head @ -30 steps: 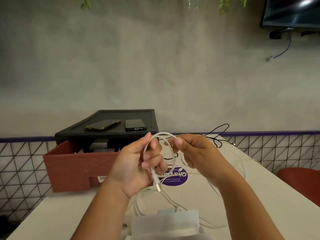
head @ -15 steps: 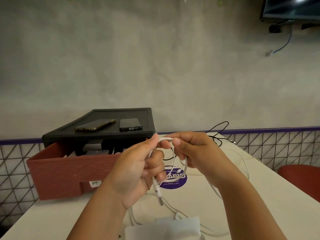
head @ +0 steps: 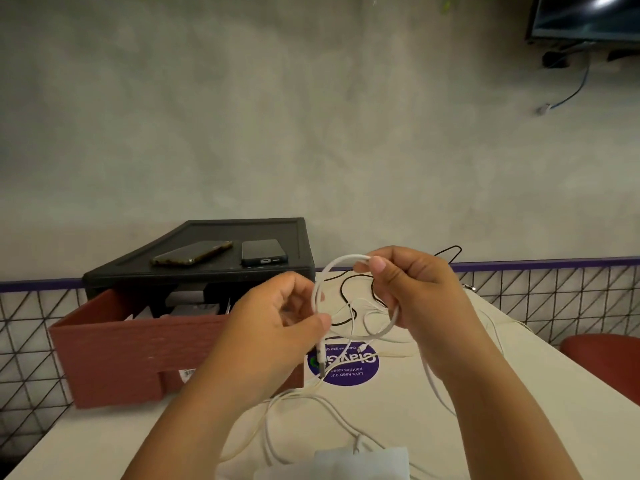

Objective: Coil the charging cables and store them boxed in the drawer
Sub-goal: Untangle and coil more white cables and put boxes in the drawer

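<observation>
Nearest us, a white box (head: 360, 460) sat on the worktop (head: 485, 410). Above it, our left hand (head: 277, 341) pinched the white cable (head: 346, 258) just above its plug. Our right hand (head: 415, 292) pinched the loop's top, fingers curled round it. Beyond, the red drawer (head: 138, 351) stood open beneath a black unit (head: 242, 230).

Phones (head: 194, 253) atop drawer unit (head: 207, 279), left; drawer (head: 138, 348) before it; loose cables (head: 266, 431) right; perhaps box (head: 360, 462) nearest.
</observation>
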The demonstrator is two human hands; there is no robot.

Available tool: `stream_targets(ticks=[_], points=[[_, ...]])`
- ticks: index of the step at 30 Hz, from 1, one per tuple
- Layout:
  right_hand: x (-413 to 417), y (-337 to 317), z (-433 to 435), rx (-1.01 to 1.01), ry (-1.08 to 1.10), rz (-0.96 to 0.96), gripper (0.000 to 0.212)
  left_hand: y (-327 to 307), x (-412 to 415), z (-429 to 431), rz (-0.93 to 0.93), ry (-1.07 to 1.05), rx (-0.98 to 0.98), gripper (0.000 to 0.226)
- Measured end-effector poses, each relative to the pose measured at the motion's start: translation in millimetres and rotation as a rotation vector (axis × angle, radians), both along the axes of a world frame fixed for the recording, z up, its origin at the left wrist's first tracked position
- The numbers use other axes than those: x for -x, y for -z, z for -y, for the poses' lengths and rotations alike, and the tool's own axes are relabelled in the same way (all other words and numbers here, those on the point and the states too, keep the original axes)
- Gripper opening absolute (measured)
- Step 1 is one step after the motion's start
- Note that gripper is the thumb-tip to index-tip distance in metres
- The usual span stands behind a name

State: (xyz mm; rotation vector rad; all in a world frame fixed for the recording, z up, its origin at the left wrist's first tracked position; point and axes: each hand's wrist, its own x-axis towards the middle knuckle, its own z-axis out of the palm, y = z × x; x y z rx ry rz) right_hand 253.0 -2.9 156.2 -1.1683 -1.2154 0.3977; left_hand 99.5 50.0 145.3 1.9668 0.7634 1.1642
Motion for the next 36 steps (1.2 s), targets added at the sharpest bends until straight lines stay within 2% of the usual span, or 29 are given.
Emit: stream_targets(ticks=[5,8,10,12,16,18,20,23,26,30,34,36], points=[[3.6,-0.8,1.6,0.051,-0.028,0.011,0.03,-1.8,8.4,-2.9,-0.108,-0.029,-0.046,0.024],[3.8,-1.6,3.4,0.113,-0.069,0.027,0.032,-4.4,15.5,-9.2,0.002,-0.148,-0.124,0.033],[5.0,-2.5,4.5,0.124,-0.099,0.027,0.032,-7.6,17.2,-10.7,0.104,-0.173,-0.12,0.03],[8.3,-2.9,4.3,0.11,-0.114,0.024,0.029,-10.4,13.9,-7.4,0.242,-0.048,0.026,0.027],[14.3,-2.4,2.5,0.101,-0.145,-0.006,0.026,-12.1,3.5,6.5,0.551,0.322,0.494,0.024],[13.2,-3.0,3.3,0.09,-0.14,-0.021,0.027,-11.1,1.0,10.2,0.591,0.434,0.626,0.024],[10.6,-4.0,4.2,0.065,-0.1,-0.018,0.028,-9.1,0.0,10.7,0.518,0.455,0.655,0.021],[9.0,-4.3,4.3,0.035,-0.035,-0.008,0.027,-8.8,0.5,13.0,0.383,0.358,0.562,0.024],[11.8,-4.1,3.8,0.043,0.001,0.031,0.023,-9.4,0.2,15.4,0.27,0.174,0.316,0.033],[12.6,-6.4,6.2,0.031,0.052,0.062,0.021,2.0,-4.3,2.4,0.096,-0.103,0.005,0.018],[8.3,-6.9,7.2,0.048,0.093,0.087,0.023,4.9,2.1,-6.9,0.036,-0.09,-0.075,0.031],[6.0,-7.1,7.1,0.07,0.094,0.096,0.024,4.3,6.2,-11.4,-0.031,-0.171,-0.194,0.027]])
